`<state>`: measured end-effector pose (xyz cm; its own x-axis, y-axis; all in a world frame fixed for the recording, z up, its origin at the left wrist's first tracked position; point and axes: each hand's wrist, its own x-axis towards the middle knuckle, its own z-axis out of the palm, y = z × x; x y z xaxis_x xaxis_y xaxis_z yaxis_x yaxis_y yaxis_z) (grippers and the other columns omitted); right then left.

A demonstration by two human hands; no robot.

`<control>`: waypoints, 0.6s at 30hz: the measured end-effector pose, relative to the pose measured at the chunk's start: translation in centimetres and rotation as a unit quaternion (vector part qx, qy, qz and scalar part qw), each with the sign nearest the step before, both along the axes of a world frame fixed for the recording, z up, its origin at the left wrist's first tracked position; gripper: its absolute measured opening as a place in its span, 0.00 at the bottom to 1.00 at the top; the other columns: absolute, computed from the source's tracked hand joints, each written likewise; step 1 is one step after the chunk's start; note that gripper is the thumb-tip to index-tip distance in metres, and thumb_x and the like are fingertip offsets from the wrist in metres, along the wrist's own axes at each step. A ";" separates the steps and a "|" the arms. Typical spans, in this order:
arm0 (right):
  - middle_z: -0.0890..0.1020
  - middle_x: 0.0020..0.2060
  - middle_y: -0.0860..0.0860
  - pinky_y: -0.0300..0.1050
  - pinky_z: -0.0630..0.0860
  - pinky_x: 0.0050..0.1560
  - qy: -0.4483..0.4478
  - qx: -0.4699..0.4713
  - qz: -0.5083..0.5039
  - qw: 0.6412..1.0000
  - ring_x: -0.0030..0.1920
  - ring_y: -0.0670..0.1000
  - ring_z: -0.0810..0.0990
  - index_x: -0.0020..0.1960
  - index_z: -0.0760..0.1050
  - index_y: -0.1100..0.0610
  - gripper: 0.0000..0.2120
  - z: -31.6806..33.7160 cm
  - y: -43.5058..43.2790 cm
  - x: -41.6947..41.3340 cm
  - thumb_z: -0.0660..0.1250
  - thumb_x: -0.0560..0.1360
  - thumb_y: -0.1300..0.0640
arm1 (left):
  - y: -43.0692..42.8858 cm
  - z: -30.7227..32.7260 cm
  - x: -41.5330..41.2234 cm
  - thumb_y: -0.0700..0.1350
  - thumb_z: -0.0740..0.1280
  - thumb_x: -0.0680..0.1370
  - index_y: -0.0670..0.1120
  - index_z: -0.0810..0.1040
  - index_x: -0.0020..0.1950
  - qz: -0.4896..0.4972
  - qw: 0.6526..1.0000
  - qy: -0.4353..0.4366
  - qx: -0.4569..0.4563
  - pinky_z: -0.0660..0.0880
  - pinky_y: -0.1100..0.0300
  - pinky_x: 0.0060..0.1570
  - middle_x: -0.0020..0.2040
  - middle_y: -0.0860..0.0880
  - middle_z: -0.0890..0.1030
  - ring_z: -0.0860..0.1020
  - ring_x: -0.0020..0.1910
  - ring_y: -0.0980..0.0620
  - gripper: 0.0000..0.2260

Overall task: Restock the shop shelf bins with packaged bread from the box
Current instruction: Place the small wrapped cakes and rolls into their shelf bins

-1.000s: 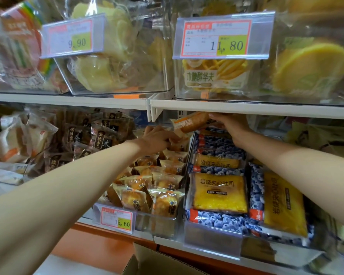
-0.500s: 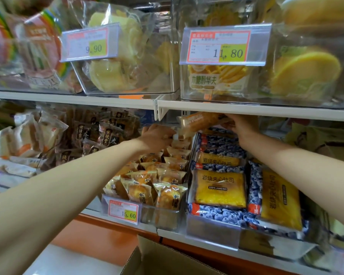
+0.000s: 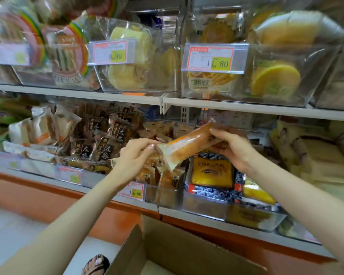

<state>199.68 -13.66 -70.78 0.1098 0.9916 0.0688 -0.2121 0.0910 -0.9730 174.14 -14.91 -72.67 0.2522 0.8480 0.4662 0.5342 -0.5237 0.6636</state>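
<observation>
Both hands: left hand (image 3: 136, 155) and right hand (image 3: 233, 148) grip one wrapped bread loaf (image 3: 189, 146).
Hidden: loaf's far end, behind right fingers (image 3: 219, 132).
Box (image 3: 179, 249): below grip, cropped.

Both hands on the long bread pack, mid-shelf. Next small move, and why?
Probably lower the bread pack into a bin below: both the left hand and right hand hold it tilted in the air above the 15.60 bin, not yet set down.

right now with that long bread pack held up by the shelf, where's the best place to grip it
Grip the long bread pack around its thick middle, from below. It lies tilted, higher on the right, and the flat sealed end that the left hand pinches looks thin and slippery; the right hand holds the upper end.
</observation>
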 end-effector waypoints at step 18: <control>0.78 0.46 0.41 0.29 0.75 0.44 -0.252 0.202 0.012 0.946 0.48 0.36 0.77 0.49 0.73 0.47 0.13 0.1 -2.6 -3.2 0.71 0.73 0.62 | 0.3 -3.9 1.4 0.65 0.71 0.62 0.46 0.75 0.54 0.068 0.960 0.246 0.115 0.56 0.55 0.52 0.55 0.49 0.76 0.70 0.58 0.46 0.30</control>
